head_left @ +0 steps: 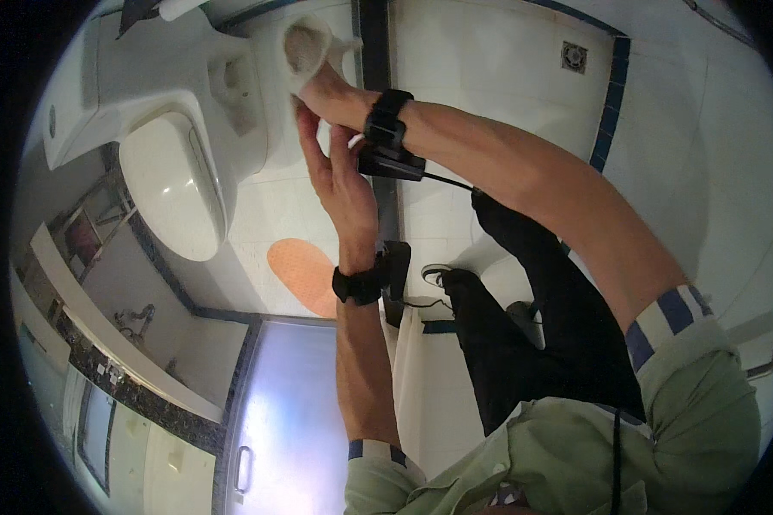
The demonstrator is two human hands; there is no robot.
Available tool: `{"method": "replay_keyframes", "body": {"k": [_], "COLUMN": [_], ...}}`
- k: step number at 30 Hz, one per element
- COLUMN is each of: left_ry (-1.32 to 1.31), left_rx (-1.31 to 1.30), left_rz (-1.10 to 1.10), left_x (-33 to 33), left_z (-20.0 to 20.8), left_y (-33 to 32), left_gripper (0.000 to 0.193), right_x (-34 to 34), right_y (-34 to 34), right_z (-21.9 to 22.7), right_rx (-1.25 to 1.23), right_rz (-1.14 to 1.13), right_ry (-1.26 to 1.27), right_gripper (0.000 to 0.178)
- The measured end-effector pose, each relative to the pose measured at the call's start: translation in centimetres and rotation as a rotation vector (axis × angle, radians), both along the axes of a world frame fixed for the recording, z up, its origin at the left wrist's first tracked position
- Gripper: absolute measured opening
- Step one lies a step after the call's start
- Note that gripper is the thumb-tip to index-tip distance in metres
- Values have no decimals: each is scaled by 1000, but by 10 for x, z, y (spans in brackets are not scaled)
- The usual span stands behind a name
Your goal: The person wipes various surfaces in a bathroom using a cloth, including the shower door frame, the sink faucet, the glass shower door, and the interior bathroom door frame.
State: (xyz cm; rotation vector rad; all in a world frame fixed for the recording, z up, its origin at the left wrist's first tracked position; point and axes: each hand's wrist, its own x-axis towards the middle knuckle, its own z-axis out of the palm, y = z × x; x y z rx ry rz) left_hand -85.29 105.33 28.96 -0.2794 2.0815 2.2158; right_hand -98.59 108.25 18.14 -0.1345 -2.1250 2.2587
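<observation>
Blurred by motion, a pale, round-mouthed mug (304,53) with a loop at its right side is held up at the top middle. My right hand (326,93) is closed at its lower edge, its fingers partly hidden behind the wrist. Just below is my left hand (343,184), fingers stretched upward and thumb apart, with the fingertips close under the mug. Whether they touch it I cannot tell. Each wrist wears a black strap with a small device (385,127) and a cable.
A white toilet with its lid (172,184) down stands at the left. An orange mat (305,273) lies on the tiled floor. A dark raised strip (375,51) divides the floor, with a square drain (574,57) beyond it. A pale door (292,412) is at the lower left.
</observation>
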Motion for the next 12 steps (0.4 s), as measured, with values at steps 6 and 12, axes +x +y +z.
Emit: {"method": "replay_keyframes", "body": {"k": [6, 12], "left_ry": [105, 88], "left_rx": [0, -122], "left_rz": [-14, -67], "left_x": [-31, -49], "left_z": [-1, -12], "left_y": [43, 72], "left_gripper": [57, 61], "right_x": [-83, -83], "right_y": [28, 59], "right_z": [-13, -16], "right_rx": [566, 40], "right_rz": [-27, -417], "right_ry": [268, 50], "right_gripper": [79, 84]}}
